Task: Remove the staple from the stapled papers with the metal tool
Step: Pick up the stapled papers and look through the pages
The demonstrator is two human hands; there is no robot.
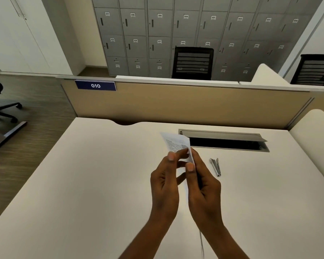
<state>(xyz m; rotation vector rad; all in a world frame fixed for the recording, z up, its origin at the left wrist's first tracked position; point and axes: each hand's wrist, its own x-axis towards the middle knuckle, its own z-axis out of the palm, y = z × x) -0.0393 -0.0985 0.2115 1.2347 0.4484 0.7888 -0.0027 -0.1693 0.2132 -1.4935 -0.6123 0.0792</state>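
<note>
The stapled papers (176, 143) are white printed sheets held nearly edge-on above the white desk (101, 174). My left hand (165, 186) pinches their near corner with thumb and fingers. My right hand (204, 189) grips the same sheets from the right, its thumb pressed on the paper edge. The metal tool (215, 166), a small silver staple remover, lies on the desk just right of my right hand, untouched. The staple itself is too small to make out.
An open cable tray (224, 141) with a raised metal flap is set into the desk behind the hands. A beige partition (176, 103) labelled 010 closes the back edge. Grey lockers and black chairs stand beyond; another chair is far left.
</note>
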